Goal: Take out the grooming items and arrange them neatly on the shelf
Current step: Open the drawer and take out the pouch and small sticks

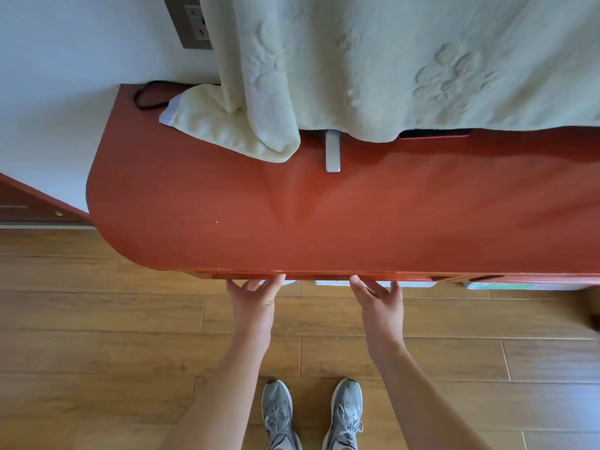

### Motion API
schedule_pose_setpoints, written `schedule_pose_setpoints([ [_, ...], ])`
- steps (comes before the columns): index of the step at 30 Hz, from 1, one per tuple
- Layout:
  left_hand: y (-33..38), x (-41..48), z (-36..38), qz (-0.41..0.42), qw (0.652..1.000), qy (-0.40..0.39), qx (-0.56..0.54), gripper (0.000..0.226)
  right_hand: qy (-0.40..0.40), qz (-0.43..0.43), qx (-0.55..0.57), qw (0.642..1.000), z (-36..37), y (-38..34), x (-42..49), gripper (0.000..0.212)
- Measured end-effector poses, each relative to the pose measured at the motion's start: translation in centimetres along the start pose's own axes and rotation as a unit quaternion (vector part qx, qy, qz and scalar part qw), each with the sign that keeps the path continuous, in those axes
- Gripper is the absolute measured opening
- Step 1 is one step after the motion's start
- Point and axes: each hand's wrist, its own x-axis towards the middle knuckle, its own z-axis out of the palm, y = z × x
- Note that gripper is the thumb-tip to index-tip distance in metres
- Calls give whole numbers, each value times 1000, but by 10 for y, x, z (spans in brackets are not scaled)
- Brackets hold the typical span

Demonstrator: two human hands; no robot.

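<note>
Hands are touching the front edge of the surface (pixel 357 228) at 6 o'clock, left hand (pixel 255 303) and right hand (pixel 380 305) both spread, gripping nothing. I cannot tell where the grooming items are lying.

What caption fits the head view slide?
Person's left hand and right hand reach the front edge of a red cabinet top; pale blanket draped behind.

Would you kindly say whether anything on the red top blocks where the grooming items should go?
At the back only: a cream towel at left, a silver stand foot beside it. The front of the red top shows nothing. Grooming items are unseen.
</note>
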Motion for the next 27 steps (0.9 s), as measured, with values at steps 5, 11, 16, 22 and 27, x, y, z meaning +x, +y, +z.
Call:
schedule_pose_setpoints([
  [5,-7,5,3,17,998,5,-54,100,19,1,40,999,3,3,9,74],
  [11,-12,2,8,38,995,6,-94,94,18,-11,71,997,9,4,6,79],
  [16,-21,-8,8,45,992,19,-117,86,23,-12,76,997,5,10,0,98],
  [22,-38,-36,-5,54,989,11,-136,85,16,-9,89,996,-10,28,-24,98],
  [27,-55,-64,-22,42,989,17,-142,93,8,-5,101,995,-26,50,-50,93],
])
